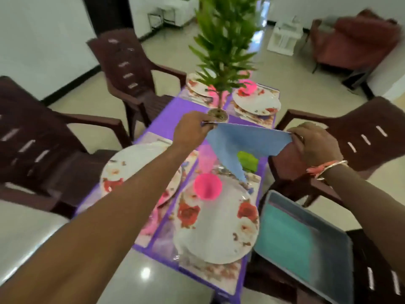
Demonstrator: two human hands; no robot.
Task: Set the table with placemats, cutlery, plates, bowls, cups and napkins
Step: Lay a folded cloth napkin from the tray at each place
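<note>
Above the near plate (217,227), the blue napkin (245,141) hangs stretched between both hands, left (192,128) and right (315,143) each pinching 1 corner

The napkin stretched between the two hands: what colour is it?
A plain light blue napkin, clearest in the head view.

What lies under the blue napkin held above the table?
A green folded item shows beneath the blue napkin, which the left hand and right hand pinch by its corners. The napkin's hanging tip covers part of the placemat; what lies there cannot be seen.
</note>
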